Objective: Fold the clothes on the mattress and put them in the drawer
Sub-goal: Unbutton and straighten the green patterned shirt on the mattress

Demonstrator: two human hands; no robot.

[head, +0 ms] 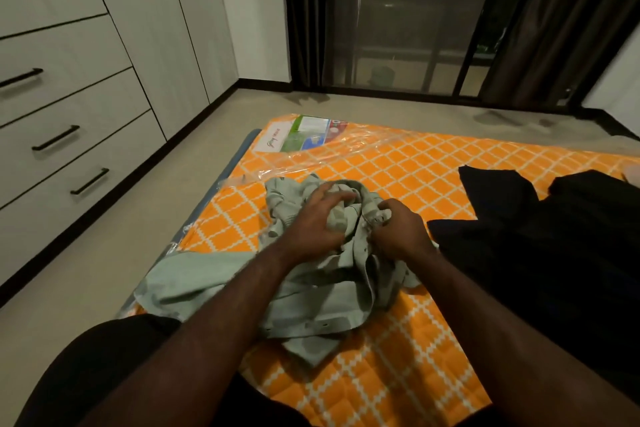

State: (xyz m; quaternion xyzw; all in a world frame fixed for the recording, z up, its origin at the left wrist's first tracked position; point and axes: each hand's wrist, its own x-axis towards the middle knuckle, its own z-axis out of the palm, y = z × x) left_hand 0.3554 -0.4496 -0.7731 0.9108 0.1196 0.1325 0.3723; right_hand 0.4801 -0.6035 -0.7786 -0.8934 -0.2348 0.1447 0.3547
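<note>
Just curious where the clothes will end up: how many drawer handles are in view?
3, all on the white cabinet at left: top handle, cut by the picture's edge; middle handle below it; lowest handle beneath. More may lie out of view.

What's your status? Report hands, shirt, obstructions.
Left hand and right hand both grip green shirt near collar. Shirt crumpled, unfolded, on mattress. Black clothes beside it. Drawers shut.

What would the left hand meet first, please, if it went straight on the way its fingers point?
Probably the collar of the shirt, just beyond the fingertips of the left hand; past it, bare mattress. Depth is uncertain.
</note>
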